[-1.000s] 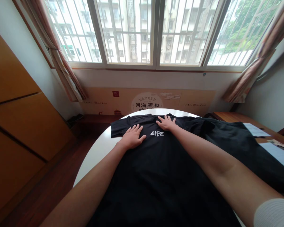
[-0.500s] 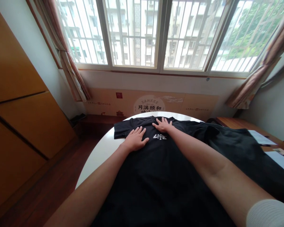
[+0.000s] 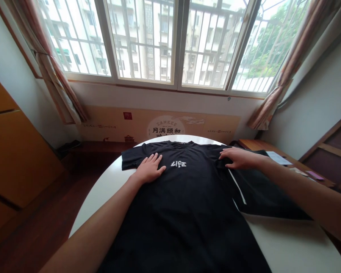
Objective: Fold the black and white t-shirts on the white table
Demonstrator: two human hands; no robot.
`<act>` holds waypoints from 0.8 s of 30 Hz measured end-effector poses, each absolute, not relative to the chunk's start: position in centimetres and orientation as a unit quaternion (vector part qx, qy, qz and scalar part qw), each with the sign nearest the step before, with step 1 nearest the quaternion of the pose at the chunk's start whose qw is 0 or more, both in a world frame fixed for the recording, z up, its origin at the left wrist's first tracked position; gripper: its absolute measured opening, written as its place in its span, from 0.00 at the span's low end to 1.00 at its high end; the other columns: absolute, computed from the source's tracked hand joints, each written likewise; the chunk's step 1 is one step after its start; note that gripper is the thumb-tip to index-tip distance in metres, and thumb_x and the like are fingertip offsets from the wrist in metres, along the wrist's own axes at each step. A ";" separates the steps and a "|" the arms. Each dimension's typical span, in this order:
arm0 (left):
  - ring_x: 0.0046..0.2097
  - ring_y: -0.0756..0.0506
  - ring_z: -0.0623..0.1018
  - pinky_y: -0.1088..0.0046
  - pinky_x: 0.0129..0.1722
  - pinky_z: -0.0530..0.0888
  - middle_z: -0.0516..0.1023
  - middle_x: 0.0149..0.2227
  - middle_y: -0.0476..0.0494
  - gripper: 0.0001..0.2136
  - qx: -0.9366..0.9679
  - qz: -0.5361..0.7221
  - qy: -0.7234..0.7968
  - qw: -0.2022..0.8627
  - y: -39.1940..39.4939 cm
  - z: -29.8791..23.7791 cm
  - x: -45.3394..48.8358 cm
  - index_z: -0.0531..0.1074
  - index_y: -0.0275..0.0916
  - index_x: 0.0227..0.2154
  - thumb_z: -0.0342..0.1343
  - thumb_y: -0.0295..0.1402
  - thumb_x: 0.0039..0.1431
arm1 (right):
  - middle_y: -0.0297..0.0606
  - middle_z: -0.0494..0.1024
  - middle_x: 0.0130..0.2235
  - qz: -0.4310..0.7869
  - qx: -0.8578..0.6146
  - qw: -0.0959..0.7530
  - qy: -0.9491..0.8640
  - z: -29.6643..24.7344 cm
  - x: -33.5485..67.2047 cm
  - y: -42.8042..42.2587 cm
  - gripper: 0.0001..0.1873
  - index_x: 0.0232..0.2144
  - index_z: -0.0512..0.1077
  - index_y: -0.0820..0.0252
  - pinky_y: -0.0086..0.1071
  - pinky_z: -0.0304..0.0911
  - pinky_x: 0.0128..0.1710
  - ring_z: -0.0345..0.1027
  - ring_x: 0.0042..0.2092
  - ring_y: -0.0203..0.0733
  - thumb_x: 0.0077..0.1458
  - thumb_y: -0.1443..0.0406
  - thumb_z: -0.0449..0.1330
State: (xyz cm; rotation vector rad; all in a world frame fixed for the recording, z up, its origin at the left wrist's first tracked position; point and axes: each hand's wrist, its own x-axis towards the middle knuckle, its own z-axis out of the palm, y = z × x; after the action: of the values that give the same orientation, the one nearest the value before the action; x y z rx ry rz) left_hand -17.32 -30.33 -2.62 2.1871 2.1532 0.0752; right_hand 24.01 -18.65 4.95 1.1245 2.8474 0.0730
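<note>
You had a black T-shirt spread out on a round white surface, with the collar toward the far edge and the body running down toward you and out of view at the bottom. It lay mostly flat and smooth, in soft, shallow creases. A white word, "LIFE", was printed across the chest just below the collar. The short sleeve on your left lay flat and stuck out sideways, close to the surface's edge.

Your left hand rested palm down on the chest, beside the print, with its fingers spread apart and flat on the cloth. Your right hand was at the far right of the shirt, near the shoulder, with its fingers close together and lying over the dark fabric. You could not tell from the view whether they were pinching it.

To the right of the shirt lay a dark piece of cloth, with a thin white strip of the surface showing along part of its edge. Whether it joined the shirt was hard to tell. Beyond it, papers lay on a wooden surface, below a window with curtains.
</note>
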 end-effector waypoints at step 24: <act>0.68 0.37 0.72 0.57 0.63 0.77 0.61 0.73 0.51 0.48 0.839 0.146 0.522 0.038 -58.2 -1.9 -11.2 0.29 0.62 0.75 0.59 0.39 0.65 | 0.43 0.50 0.75 -0.117 0.252 -0.117 0.953 -3.3 28.2 -46.3 0.60 0.76 0.36 0.41 0.59 0.62 0.67 0.50 0.73 0.64 0.57 0.45 0.69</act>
State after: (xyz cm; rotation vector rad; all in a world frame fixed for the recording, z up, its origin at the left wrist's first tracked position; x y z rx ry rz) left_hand -11.17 -58.22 -1.91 2.5743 1.6020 0.4482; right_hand 28.16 -46.29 -3.26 0.8575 3.2408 -0.3975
